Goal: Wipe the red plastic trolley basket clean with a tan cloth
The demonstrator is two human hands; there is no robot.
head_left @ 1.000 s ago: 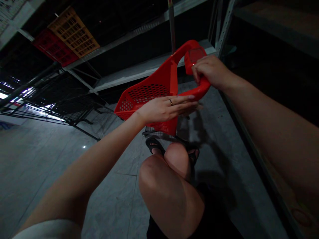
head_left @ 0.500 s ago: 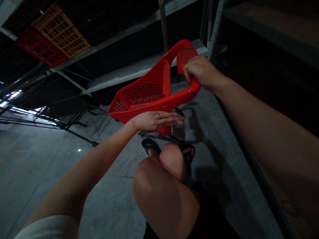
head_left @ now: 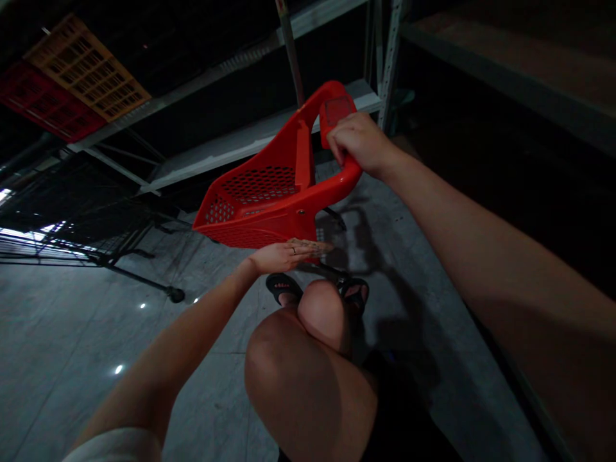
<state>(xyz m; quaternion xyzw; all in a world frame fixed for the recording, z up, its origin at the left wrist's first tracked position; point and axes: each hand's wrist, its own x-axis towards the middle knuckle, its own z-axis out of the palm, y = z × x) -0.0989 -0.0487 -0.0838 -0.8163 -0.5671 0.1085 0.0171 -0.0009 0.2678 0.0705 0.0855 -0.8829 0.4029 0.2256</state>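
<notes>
A red plastic shopping cart [head_left: 269,221] with perforated basket walls stands in front of my knees. My right hand [head_left: 359,140] is closed around its handle bar, beside a raised rectangular panel [head_left: 337,109]. Low on the cart's near side is my left hand [head_left: 276,258], wearing a ring, its fingers stretched out together. Under those fingers a crumpled, brownish cloth [head_left: 308,244] shows, pressed at the cart's lower side; most of it is hidden by the hand.
Yellow [head_left: 91,64] and dark red [head_left: 48,102] crates sit on a metal rack at upper left. A black wire cart [head_left: 110,256] stands left on the grey floor [head_left: 206,385]. Behind the red cart runs a low shelf [head_left: 216,151]; another dark shelf [head_left: 505,58] is at right.
My left hand has shifted lower along the cart's side, and the cloth shows more now. My right hand stays on the handle. The whole view has shifted slightly.
</notes>
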